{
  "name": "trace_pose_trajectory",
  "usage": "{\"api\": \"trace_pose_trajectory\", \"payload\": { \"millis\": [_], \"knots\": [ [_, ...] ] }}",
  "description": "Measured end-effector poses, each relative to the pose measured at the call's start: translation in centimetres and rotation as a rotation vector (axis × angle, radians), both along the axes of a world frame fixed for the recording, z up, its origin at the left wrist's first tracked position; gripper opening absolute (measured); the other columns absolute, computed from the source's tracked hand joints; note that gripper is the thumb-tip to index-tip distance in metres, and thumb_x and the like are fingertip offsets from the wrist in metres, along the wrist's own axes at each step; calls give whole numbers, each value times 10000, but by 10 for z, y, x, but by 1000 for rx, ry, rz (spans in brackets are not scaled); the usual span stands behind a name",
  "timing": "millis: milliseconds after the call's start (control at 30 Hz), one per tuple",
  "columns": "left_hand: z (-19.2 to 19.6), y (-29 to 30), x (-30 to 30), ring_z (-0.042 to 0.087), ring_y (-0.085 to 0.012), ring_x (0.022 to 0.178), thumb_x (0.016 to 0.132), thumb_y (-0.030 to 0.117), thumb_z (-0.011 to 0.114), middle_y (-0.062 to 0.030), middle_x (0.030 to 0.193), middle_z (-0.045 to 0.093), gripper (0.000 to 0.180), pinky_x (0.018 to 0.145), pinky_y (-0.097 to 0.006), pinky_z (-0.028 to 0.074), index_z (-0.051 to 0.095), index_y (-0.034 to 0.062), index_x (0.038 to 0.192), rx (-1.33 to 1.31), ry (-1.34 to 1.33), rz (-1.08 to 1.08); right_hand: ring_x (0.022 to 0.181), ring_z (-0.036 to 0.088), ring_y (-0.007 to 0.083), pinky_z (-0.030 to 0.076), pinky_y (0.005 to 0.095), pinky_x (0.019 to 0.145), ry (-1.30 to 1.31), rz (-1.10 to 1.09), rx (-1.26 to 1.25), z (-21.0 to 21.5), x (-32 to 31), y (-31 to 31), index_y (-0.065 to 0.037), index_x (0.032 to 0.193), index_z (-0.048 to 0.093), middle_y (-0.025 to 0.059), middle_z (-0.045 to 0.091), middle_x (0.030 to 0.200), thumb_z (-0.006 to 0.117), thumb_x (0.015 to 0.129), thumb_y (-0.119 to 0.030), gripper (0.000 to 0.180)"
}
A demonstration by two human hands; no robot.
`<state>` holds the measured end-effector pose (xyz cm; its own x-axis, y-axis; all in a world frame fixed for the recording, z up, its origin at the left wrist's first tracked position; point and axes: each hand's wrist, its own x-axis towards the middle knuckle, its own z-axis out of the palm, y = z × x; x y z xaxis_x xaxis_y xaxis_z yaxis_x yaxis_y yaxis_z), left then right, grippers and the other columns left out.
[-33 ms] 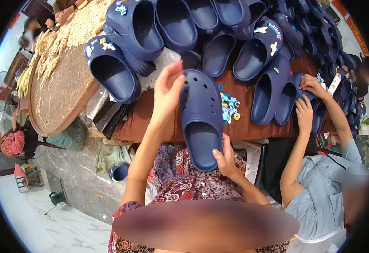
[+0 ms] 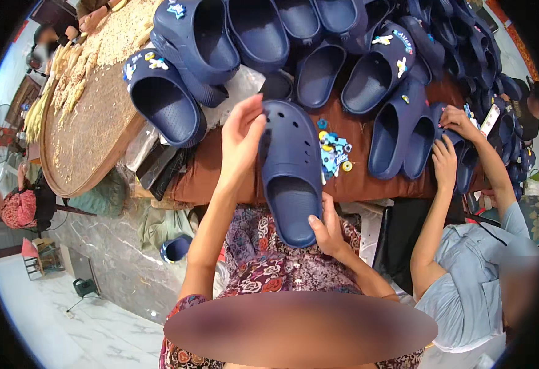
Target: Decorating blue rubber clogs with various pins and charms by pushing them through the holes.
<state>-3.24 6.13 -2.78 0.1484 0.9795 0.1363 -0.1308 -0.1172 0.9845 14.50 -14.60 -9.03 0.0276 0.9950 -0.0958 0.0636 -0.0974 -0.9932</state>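
Note:
I hold a plain navy blue clog (image 2: 291, 178) over the near edge of a brown table (image 2: 368, 184), its opening facing up and its heel toward me. My left hand (image 2: 242, 138) grips the toe end from the left side. My right hand (image 2: 328, 230) grips the heel from below right, thumb on the rim. Just right of the clog, a small heap of colourful shoe charms (image 2: 334, 154) lies on the table.
Many navy clogs (image 2: 251, 31) are piled across the far table, some with charms fitted. A co-worker in a light blue shirt (image 2: 472, 283) sits at my right, both hands (image 2: 451, 144) on clogs. A round woven tray (image 2: 91, 123) of pale pieces stands at left.

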Motion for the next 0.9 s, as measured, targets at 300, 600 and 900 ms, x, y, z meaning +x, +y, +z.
{"api": "trace_pose_trajectory", "payload": {
  "millis": [300, 600, 900],
  "knots": [
    [-54, -61, -40, 568, -188, 1229, 960, 41, 628, -91, 1333, 562, 409, 1074, -333, 445, 556, 8, 1362, -146, 123, 73, 1235, 520, 460, 370, 466, 1094, -205, 112, -49, -24, -23, -7, 128, 1447, 311, 337, 496, 1330, 524, 1008, -292, 643],
    [-68, -72, -22, 475, -283, 1349, 954, 87, 647, -163, 1437, 463, 384, 1115, -402, 405, 601, 69, 1335, -42, 294, 156, 1036, 612, 411, 494, 451, 902, -404, 55, -93, -4, -11, 4, 102, 1345, 450, 264, 543, 1182, 589, 1002, -307, 552],
    [-63, -74, -20, 505, -282, 1326, 957, 98, 632, -181, 1455, 470, 362, 1098, -402, 417, 625, 66, 1318, -20, 272, 135, 794, 635, 243, 512, 362, 723, -569, -215, 149, 11, 35, 40, -13, 1152, 645, 136, 611, 971, 554, 1015, -108, 190]
  ]
}}
